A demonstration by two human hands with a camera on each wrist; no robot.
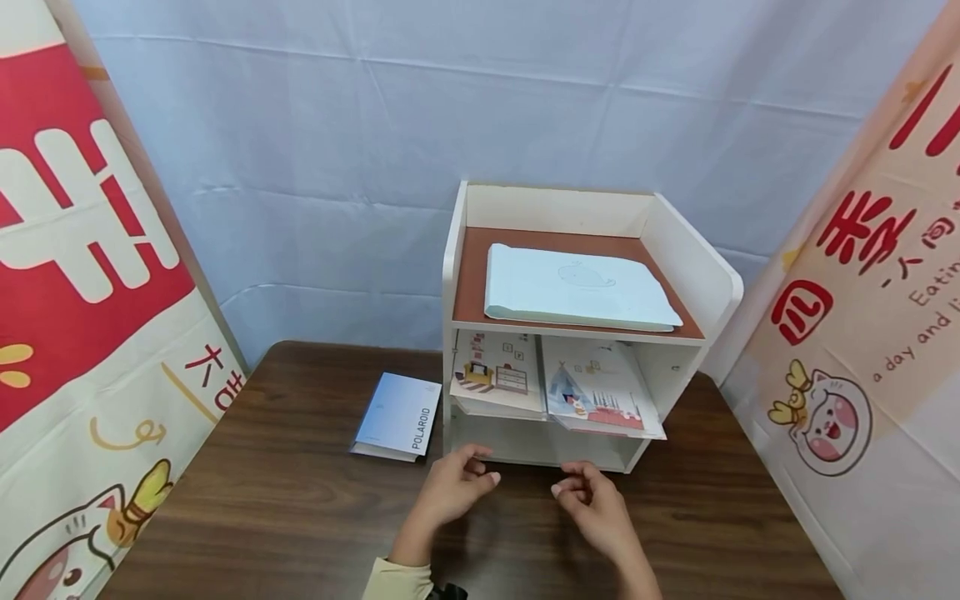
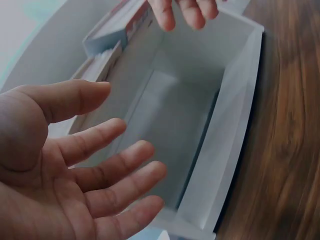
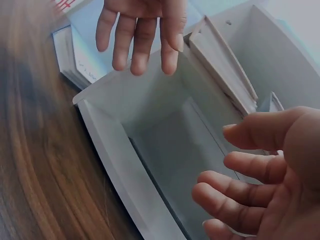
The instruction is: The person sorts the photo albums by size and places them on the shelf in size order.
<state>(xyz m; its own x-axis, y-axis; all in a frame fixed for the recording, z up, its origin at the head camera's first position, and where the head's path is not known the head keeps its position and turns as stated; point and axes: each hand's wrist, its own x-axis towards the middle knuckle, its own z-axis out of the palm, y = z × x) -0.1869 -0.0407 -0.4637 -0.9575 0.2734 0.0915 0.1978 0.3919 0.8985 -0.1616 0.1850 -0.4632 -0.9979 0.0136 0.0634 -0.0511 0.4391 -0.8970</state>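
My left hand (image 1: pixel 452 490) is held in front of the bottom compartment of a small white shelf (image 1: pixel 693 267), fingers loosely bent and apart. Facing it, my right hand (image 1: pixel 597 510) hovers a little to the right, also relaxed. Nothing lies in either palm. Both wrist views look into the bare bottom compartment (image 2: pixel 170 110). Two illustrated books, one with furniture drawings (image 1: pixel 498 396) and one with a tent picture (image 1: pixel 592 392), lie side by side on the middle level, sticking out over its front edge.
On the brown top level rests a pale book with a whale drawing (image 1: pixel 585 283). A blue album marked POLAROID (image 1: pixel 396 415) lies on the dark wooden table (image 1: pixel 262 492), left of the shelf. Cloth hangings (image 1: pixel 300 150) enclose the table at the back and sides.
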